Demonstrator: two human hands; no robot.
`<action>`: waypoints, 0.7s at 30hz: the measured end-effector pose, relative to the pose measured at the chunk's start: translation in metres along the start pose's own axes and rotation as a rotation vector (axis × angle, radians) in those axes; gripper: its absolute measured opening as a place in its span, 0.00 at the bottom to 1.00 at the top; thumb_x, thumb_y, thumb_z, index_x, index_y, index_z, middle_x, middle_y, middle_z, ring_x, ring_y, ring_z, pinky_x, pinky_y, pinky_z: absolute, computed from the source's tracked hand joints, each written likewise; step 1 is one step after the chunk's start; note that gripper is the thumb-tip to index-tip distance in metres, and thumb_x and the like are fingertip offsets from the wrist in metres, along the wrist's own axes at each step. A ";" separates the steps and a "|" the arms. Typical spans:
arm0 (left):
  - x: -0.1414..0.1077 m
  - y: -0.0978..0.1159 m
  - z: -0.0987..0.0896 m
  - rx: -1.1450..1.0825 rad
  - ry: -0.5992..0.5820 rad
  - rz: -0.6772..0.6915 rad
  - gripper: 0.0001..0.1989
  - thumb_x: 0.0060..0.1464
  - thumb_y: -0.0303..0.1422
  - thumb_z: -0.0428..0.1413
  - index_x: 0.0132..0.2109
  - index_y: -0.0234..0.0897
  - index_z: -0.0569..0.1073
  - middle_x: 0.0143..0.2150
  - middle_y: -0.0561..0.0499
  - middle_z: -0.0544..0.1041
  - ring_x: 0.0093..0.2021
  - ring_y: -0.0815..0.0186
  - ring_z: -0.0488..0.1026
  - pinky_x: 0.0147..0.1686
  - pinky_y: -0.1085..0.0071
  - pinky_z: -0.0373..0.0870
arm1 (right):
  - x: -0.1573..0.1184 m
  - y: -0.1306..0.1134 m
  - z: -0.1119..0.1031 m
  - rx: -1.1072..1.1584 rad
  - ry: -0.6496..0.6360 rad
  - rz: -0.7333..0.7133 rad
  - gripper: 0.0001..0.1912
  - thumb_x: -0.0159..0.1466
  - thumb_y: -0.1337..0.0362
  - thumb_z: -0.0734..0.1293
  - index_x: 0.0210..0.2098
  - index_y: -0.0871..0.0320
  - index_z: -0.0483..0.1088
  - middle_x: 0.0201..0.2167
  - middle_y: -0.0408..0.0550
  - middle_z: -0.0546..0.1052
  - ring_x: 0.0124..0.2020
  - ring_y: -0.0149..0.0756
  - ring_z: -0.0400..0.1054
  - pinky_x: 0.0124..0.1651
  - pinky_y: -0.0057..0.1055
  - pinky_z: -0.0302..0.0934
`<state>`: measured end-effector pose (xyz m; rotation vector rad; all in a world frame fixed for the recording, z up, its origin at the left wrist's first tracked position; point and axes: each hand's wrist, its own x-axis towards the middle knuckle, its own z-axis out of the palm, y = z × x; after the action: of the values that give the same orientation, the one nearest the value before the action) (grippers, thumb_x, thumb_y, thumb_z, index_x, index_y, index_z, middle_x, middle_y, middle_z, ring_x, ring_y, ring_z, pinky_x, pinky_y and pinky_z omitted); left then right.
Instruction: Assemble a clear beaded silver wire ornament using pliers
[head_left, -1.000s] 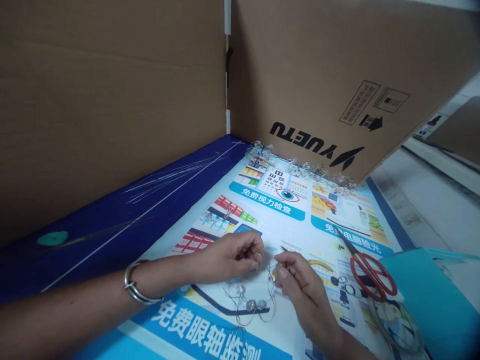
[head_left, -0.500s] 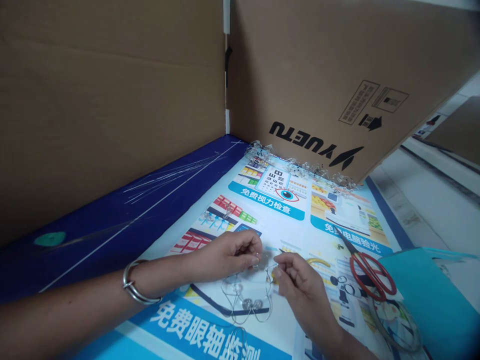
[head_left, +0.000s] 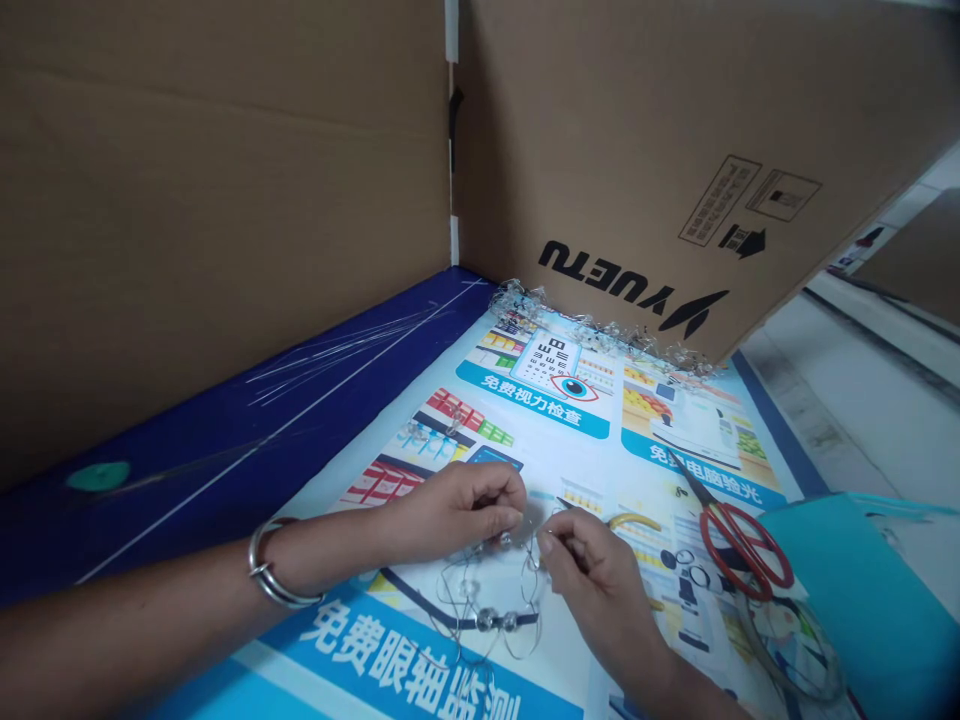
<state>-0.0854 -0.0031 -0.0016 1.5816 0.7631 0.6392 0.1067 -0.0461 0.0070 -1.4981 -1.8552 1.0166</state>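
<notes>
My left hand, with a metal bangle at the wrist, is closed in a pinch on a beaded wire piece. The piece has clear round beads and thin looping wire, and it hangs below the fingertips over the printed sheet. Close by on the right, my right hand pinches the thin wire at the top of the loops; its exact end is too fine to make out. Yellow-handled pliers lie on the sheet, partly hidden under my right hand.
Red-handled scissors lie at right beside a turquoise folder and a coil of wire. Clear beaded pieces line the cardboard wall. Loose wires and a green oval piece lie at left.
My right hand has moved slightly left, closer to my left hand, and its fingers have turned. The hanging beaded loops have shifted a little. My left hand stays nearly still.
</notes>
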 end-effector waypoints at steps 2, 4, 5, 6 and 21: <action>0.000 0.000 0.000 0.035 0.004 0.018 0.03 0.55 0.29 0.49 0.34 0.34 0.65 0.25 0.56 0.68 0.26 0.73 0.65 0.26 0.78 0.61 | 0.001 0.001 0.002 0.010 -0.002 -0.009 0.08 0.61 0.61 0.59 0.28 0.57 0.64 0.22 0.40 0.66 0.24 0.28 0.59 0.26 0.24 0.54; 0.000 0.000 0.000 0.065 0.004 0.033 0.03 0.55 0.28 0.49 0.34 0.34 0.66 0.26 0.55 0.68 0.26 0.73 0.65 0.26 0.78 0.60 | 0.003 0.002 0.003 0.018 -0.002 -0.011 0.07 0.61 0.62 0.60 0.28 0.57 0.64 0.22 0.40 0.65 0.23 0.28 0.59 0.26 0.24 0.53; 0.000 0.000 0.000 0.071 0.004 0.036 0.03 0.55 0.28 0.49 0.35 0.34 0.66 0.26 0.55 0.69 0.26 0.73 0.65 0.26 0.78 0.60 | 0.003 0.003 0.004 0.018 0.000 -0.011 0.07 0.60 0.62 0.60 0.28 0.57 0.64 0.22 0.40 0.65 0.23 0.28 0.58 0.25 0.24 0.53; 0.000 0.000 0.000 0.072 0.005 0.036 0.03 0.55 0.28 0.49 0.35 0.33 0.66 0.26 0.55 0.68 0.26 0.73 0.65 0.27 0.78 0.61 | 0.004 0.003 0.004 0.020 0.001 -0.012 0.07 0.60 0.62 0.60 0.28 0.57 0.64 0.21 0.39 0.65 0.23 0.28 0.58 0.25 0.24 0.53; 0.001 0.001 -0.001 0.081 0.005 0.035 0.04 0.56 0.29 0.49 0.34 0.34 0.66 0.25 0.56 0.67 0.25 0.74 0.64 0.26 0.79 0.60 | 0.005 0.007 0.003 0.167 -0.057 0.037 0.11 0.62 0.57 0.59 0.29 0.57 0.64 0.21 0.38 0.62 0.22 0.27 0.58 0.25 0.23 0.53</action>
<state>-0.0854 -0.0019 0.0000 1.6709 0.7752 0.6448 0.1066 -0.0412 -0.0006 -1.4234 -1.7397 1.2121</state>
